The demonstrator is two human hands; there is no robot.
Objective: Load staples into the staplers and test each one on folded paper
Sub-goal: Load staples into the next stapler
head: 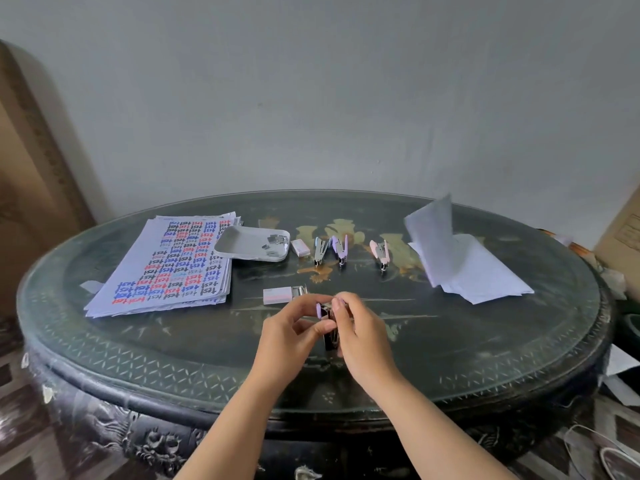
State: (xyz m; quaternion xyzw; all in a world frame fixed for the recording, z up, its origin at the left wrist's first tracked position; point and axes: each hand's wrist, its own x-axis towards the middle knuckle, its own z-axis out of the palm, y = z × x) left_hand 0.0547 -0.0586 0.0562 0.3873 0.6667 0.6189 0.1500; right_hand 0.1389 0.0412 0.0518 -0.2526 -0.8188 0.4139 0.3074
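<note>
Bare forearms reach in as the left hand (291, 329) and right hand (362, 336) curl their fingers round a lilac stapler (327, 322) at the near middle of a dark glass-topped table (485, 358). Light and rigid, with metal that is probably slick, it looks best pinched by its plastic handle. An open staple box (280, 294) lies just beyond. Three more staplers (340, 249) wait near folded paper (464, 271), with a grey wall behind.
</note>
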